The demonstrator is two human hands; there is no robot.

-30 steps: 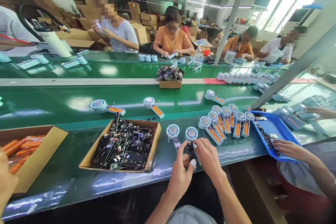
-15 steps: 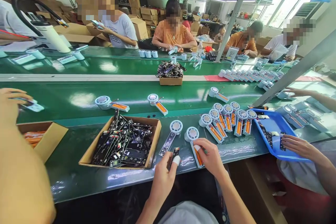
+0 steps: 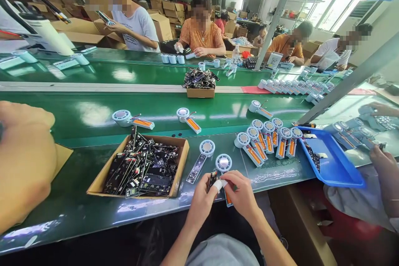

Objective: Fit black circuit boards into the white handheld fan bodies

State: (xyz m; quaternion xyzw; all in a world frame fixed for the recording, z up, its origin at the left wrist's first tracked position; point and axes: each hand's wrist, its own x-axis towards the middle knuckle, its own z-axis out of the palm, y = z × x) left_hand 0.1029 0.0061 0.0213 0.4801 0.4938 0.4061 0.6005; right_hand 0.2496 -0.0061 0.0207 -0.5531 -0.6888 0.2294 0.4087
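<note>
My left hand (image 3: 202, 199) grips a small black circuit board (image 3: 213, 178) upright between thumb and fingers; a white cover wraps the thumb tip. Right beside it, my right hand (image 3: 240, 194) is pinched, its fingertips meeting the left thumb; whatever they hold is hidden. Under and behind both hands lies a light-blue handheld fan (image 3: 223, 162), its open handle showing an orange battery (image 3: 229, 199). Another fan (image 3: 207, 148) to the left has a circuit board (image 3: 196, 169) in its handle. Farther left stands a cardboard box (image 3: 183, 162) heaped with black circuit boards (image 3: 146, 166).
Several fans with orange batteries (image 3: 254, 156) cluster to the right, near a blue tray (image 3: 339, 174). More fans lie on the green belt (image 3: 152, 104). A co-worker's arm (image 3: 25, 162) reaches in at left; another co-worker's hand (image 3: 378, 158) is at right. A metal post (image 3: 346, 83) slants across.
My left hand has moved right with the circuit board, and my right hand has shifted left to meet it. The neighbour's hand at right has left the blue tray.
</note>
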